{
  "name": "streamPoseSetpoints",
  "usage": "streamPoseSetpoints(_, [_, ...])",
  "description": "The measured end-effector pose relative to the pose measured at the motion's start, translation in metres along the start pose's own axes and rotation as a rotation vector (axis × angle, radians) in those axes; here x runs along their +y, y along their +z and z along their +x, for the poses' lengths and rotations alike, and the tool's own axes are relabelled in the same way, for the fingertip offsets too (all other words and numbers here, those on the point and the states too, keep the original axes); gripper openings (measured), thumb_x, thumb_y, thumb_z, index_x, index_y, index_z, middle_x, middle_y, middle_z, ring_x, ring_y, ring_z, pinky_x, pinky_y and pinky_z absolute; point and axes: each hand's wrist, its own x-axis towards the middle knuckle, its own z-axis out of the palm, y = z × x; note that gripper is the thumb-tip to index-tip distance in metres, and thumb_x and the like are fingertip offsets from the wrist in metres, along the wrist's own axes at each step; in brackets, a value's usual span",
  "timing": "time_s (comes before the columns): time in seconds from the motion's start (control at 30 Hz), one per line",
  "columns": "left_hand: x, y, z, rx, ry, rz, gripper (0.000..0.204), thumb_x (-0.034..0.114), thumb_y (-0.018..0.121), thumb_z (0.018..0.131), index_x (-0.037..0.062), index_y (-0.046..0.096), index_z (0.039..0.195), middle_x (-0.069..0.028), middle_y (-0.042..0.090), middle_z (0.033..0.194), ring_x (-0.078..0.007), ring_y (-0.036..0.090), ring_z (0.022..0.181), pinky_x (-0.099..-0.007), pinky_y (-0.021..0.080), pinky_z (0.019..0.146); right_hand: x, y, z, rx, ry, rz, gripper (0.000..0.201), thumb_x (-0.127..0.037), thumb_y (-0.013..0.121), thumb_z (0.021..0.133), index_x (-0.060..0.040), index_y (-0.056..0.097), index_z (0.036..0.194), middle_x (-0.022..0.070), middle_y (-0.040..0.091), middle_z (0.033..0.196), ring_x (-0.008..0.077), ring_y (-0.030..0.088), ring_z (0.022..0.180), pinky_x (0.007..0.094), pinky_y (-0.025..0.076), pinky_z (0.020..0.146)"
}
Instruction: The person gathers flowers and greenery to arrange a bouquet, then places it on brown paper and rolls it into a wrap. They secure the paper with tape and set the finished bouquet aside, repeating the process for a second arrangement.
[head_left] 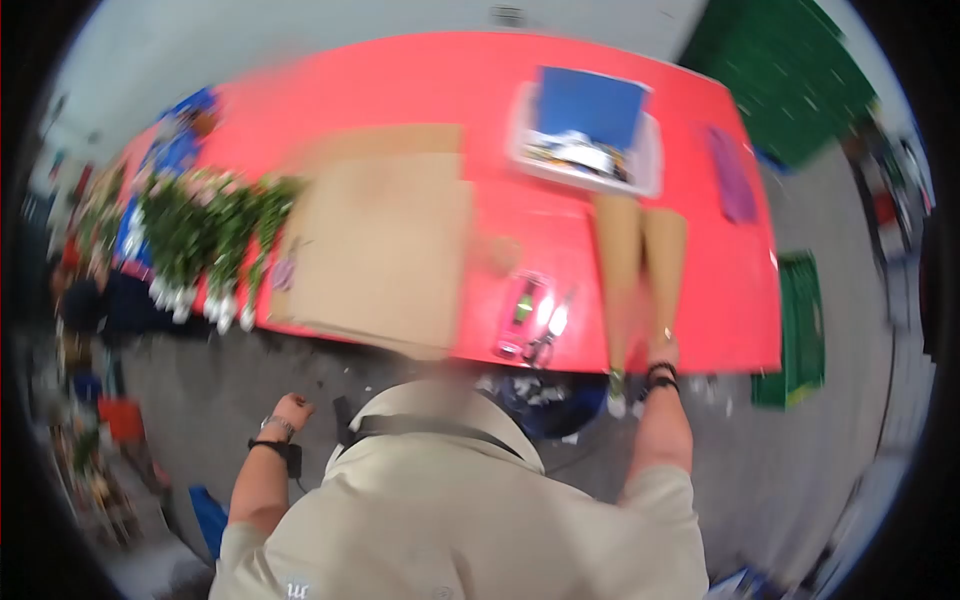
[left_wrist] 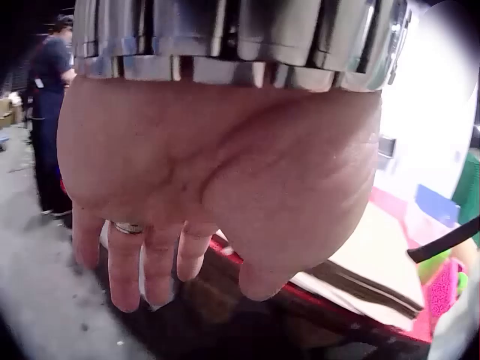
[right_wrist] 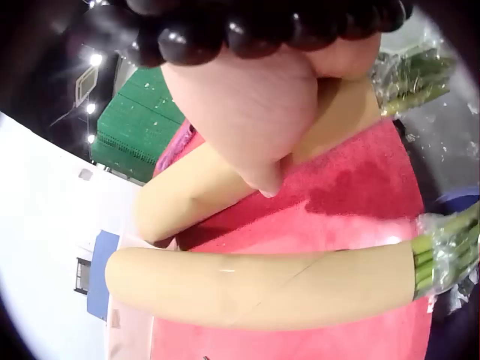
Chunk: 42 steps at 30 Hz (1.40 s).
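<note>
Two bunches of green stems lie side by side on the red table, each rolled in a brown paper sleeve. My right hand grips the right-hand paper-wrapped bunch near its stem end, thumb over the paper; its other fingers are mostly hidden. Clear plastic covers the stems that stick out there. The other wrapped bunch lies beside it, with its stems past the table edge. My left hand hangs by my side before the table, fingers loosely bent and holding nothing.
Brown paper sheets lie stacked mid-table, with loose flowers to their left. Scissors and a pink item are near the front edge. A white bin stands behind the wrapped bunches. Green crates stand right of the table.
</note>
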Motion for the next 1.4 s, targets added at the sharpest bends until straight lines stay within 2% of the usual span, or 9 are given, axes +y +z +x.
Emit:
streamPoseSetpoints(0.27, [-0.08,0.055,-0.063,-0.134,-0.568,-0.447,0.041,0.039,0.066,0.089,0.0015,0.079,0.099,-0.0096,0.077,0.083,-0.0195,0.073,0.071,-0.0367,0.057,0.065,0.016,0.033,0.021,-0.111,-0.092,0.124,0.065,-0.019,0.077,0.09,0.0059,0.051,0.144,0.0269,0.068,0.131,0.0395,0.066,0.119,0.0466,0.052,0.102])
streamPoseSetpoints(0.57, [-0.076,0.01,0.005,0.008,-0.429,-0.382,0.035,0.035,0.063,0.09,0.0057,0.08,0.1,-0.0179,0.078,0.101,-0.0305,0.075,0.095,-0.0422,0.058,0.083,-0.03,-0.008,-0.031,0.235,-0.184,0.036,0.072,-0.04,0.066,0.1,0.0084,0.046,0.149,0.0325,0.055,0.145,0.0429,0.053,0.136,0.0461,0.042,0.114])
streamPoseSetpoints(0.63, [-0.077,-0.021,0.032,0.053,-0.265,-0.288,0.031,0.03,0.062,0.09,0.0074,0.081,0.101,-0.0197,0.077,0.108,-0.0321,0.073,0.104,-0.0433,0.057,0.089,-0.041,-0.01,-0.053,0.244,-0.232,0.057,0.068,-0.04,0.064,0.101,0.008,0.048,0.147,0.0311,0.056,0.145,0.0411,0.053,0.136,0.0452,0.041,0.115])
streamPoseSetpoints(0.73, [-0.111,-0.049,0.109,0.204,-0.096,-0.288,0.03,0.031,0.065,0.087,0.0044,0.078,0.091,-0.0176,0.075,0.09,-0.0313,0.072,0.087,-0.0426,0.057,0.081,-0.065,-0.02,-0.106,0.218,-0.283,0.039,0.064,-0.041,0.061,0.104,0.0088,0.053,0.143,0.0277,0.058,0.144,0.0403,0.054,0.134,0.0443,0.04,0.115])
streamPoseSetpoints(0.9, [-0.185,-0.137,0.242,0.597,-0.133,-0.304,0.03,0.03,0.065,0.085,0.004,0.079,0.09,-0.0225,0.075,0.093,-0.0386,0.074,0.094,-0.0462,0.056,0.088,-0.053,0.006,-0.176,0.328,-0.268,0.054,0.06,-0.038,0.067,0.102,0.0101,0.057,0.137,0.0273,0.061,0.139,0.0353,0.059,0.129,0.0412,0.043,0.112])
streamPoseSetpoints(1.0, [-0.232,-0.24,0.294,0.733,-0.298,-0.41,0.03,0.028,0.065,0.086,0.0021,0.079,0.088,-0.0267,0.073,0.092,-0.0436,0.072,0.091,-0.0496,0.057,0.088,-0.132,0.005,-0.31,0.242,-0.103,-0.023,0.055,-0.026,0.073,0.097,0.0051,0.057,0.139,0.0241,0.064,0.136,0.0346,0.062,0.125,0.0422,0.049,0.108])
streamPoseSetpoints(1.13, [-0.322,-0.351,0.37,0.811,-0.43,-0.478,0.034,0.024,0.06,0.088,0.0008,0.075,0.109,-0.0283,0.071,0.115,-0.0453,0.068,0.11,-0.0515,0.054,0.097,-0.179,0.021,-0.402,0.037,-0.094,-0.205,0.062,-0.028,0.076,0.093,-0.0009,0.056,0.146,0.0228,0.062,0.14,0.0371,0.059,0.127,0.0439,0.048,0.108])
streamPoseSetpoints(1.23, [-0.324,-0.434,0.365,0.883,-0.379,-0.474,0.035,0.02,0.059,0.09,-0.0004,0.073,0.115,-0.0275,0.071,0.118,-0.0443,0.067,0.114,-0.0504,0.054,0.1,-0.204,0.039,-0.433,-0.084,-0.063,-0.237,0.061,-0.028,0.075,0.094,-0.0017,0.056,0.145,0.0215,0.063,0.139,0.035,0.059,0.123,0.0426,0.048,0.104])
streamPoseSetpoints(1.4, [-0.385,-0.468,0.447,0.912,-0.442,-0.323,0.05,0.021,0.058,0.093,0.0085,0.062,0.141,-0.0203,0.061,0.143,-0.0355,0.058,0.134,-0.0464,0.047,0.111,-0.233,0.056,-0.454,-0.196,-0.012,-0.267,0.058,-0.027,0.074,0.095,-0.0029,0.056,0.145,0.0193,0.064,0.135,0.0317,0.06,0.116,0.0406,0.049,0.098])
